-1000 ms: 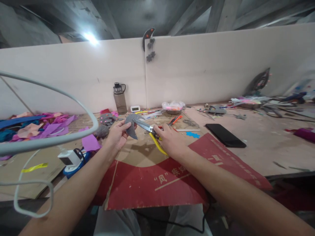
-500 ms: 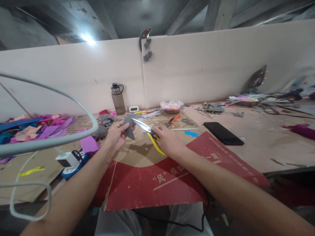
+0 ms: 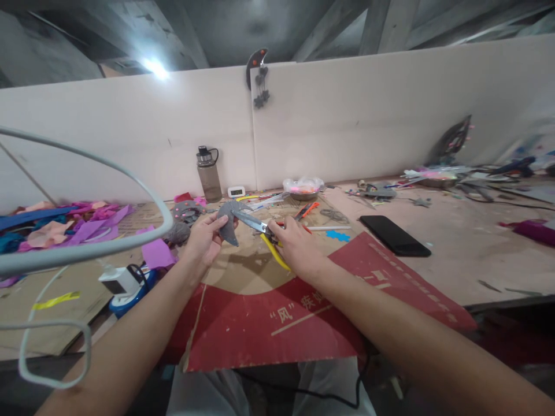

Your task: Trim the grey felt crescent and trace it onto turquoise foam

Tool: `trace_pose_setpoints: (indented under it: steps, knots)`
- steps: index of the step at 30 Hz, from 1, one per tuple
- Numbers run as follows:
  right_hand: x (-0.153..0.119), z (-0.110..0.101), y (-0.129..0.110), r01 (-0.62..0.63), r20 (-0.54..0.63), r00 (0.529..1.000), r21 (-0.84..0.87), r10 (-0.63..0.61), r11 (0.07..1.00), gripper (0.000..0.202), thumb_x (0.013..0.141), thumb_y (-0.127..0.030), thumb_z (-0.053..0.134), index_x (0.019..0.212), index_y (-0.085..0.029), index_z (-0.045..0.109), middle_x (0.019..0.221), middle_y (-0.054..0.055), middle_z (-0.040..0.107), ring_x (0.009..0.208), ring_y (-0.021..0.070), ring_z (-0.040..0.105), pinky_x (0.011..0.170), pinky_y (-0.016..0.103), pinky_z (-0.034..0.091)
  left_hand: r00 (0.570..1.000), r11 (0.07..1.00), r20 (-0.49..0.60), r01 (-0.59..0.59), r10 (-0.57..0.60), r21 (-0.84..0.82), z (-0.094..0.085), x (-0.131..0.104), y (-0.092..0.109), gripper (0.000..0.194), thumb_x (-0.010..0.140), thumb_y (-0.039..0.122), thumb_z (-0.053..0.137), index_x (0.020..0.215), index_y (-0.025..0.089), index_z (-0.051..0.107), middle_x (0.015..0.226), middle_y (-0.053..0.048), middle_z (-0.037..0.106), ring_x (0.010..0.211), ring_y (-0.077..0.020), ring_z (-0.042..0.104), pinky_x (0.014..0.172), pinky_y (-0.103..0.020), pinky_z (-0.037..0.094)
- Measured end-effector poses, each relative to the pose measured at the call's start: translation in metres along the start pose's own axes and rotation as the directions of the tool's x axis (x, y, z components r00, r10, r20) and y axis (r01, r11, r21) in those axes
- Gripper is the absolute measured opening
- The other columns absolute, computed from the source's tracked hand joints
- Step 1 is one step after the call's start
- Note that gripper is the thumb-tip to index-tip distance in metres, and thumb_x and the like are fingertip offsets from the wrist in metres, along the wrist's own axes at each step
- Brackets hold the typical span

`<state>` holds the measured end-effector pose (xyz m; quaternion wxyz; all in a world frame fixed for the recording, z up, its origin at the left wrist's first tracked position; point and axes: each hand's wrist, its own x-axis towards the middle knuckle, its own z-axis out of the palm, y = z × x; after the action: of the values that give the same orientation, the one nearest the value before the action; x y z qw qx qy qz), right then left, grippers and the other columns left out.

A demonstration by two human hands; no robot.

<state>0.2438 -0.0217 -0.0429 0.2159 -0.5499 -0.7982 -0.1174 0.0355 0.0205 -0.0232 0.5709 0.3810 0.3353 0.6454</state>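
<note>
My left hand (image 3: 204,238) pinches a grey felt crescent (image 3: 228,230) between thumb and fingers, above the cardboard. In my right hand (image 3: 299,245) is a pair of scissors (image 3: 249,221), its fingers closed round the handles. The metal blades point left, and their tips meet the felt's inner edge beside my left fingertips. They look nearly closed. Below my right hand curves a yellow handle (image 3: 274,252); whether it belongs to the scissors I cannot tell. Beneath both hands lies a red and brown cardboard sheet (image 3: 243,335).
A water bottle (image 3: 210,176) and small white clock (image 3: 236,192) stand near the partition. Felt scraps (image 3: 78,228) and a white charger (image 3: 121,281) lie left, behind a looping pale cable (image 3: 147,190). To the right are a blue felt piece (image 3: 337,236) and a phone (image 3: 394,236).
The scissor blades have turned slightly, losing their bright glare, and their tips remain at the felt. Both hands stay almost in place.
</note>
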Motion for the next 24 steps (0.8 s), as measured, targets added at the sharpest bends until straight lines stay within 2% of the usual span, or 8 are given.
trace_pose_setpoints:
  steps: [16,24]
  knots:
    - [-0.0005,0.0013,-0.0014,-0.033,0.001,0.999,-0.005,0.033,0.999,0.032,0.089,-0.018,0.05,0.12,-0.022,0.054,0.107,0.012,0.052,0.092,0.0216,0.051,0.078,0.03,0.039,0.999,0.999,-0.038,0.027,-0.028,-0.028,0.0,0.0007,-0.0013,0.017,0.075,-0.001,0.06,0.085,0.009,0.069,0.081,-0.008,0.073,0.068,-0.0143,0.069,0.069,-0.024,0.059]
    - [-0.0008,0.0018,-0.0036,-0.036,0.018,0.999,-0.056,0.037,0.998,0.028,0.091,-0.02,0.044,0.118,-0.022,0.054,0.105,0.013,0.055,0.088,0.023,0.055,0.071,0.03,0.039,0.998,0.998,-0.045,0.041,-0.043,-0.04,-0.0002,0.0008,-0.003,0.018,0.076,-0.002,0.059,0.086,0.009,0.068,0.078,-0.007,0.073,0.067,-0.014,0.069,0.069,-0.023,0.059]
